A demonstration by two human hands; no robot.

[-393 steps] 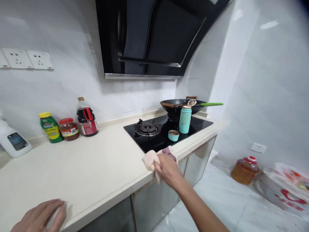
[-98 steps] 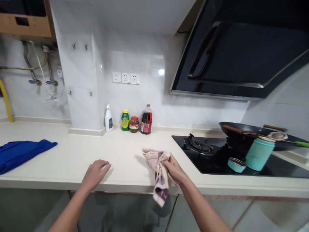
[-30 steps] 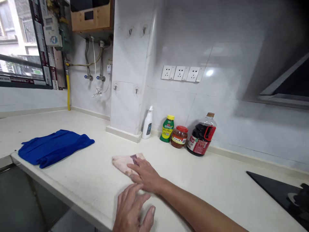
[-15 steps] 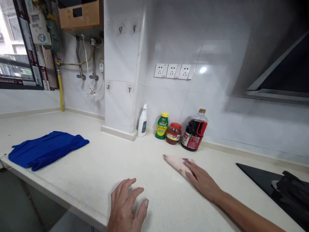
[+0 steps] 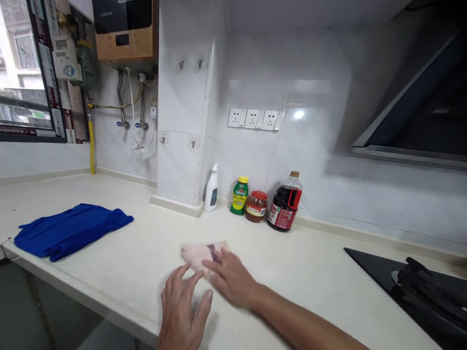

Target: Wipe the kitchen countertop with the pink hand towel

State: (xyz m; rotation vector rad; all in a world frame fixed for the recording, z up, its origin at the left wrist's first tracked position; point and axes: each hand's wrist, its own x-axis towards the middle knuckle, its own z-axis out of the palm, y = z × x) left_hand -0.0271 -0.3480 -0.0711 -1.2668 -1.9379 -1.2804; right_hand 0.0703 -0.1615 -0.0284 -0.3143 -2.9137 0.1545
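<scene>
A pale pinkish cloth (image 5: 198,253) with a dark patch lies on the light countertop, slightly blurred. My right hand (image 5: 235,282) presses down on its right part, fingers over the fabric, which moves along with it. Just to the left and nearer the counter's front edge is my left hand (image 5: 184,311), its fingers apart and curved, with nothing in them. Its fingertips come close to the cloth's lower edge; whether they touch it I cannot tell.
Along the wall stand a white spray bottle (image 5: 211,189), a green bottle (image 5: 239,197), a red-lidded jar (image 5: 256,208) and a large dark sauce bottle (image 5: 283,204). A blue cloth (image 5: 73,231) lies left. At right is a black cooktop (image 5: 379,272) below a range hood (image 5: 419,116).
My right hand has slid left across the counter with the pale cloth, from in front of the sauce bottle to beside my left hand. The view has tilted up a little.
</scene>
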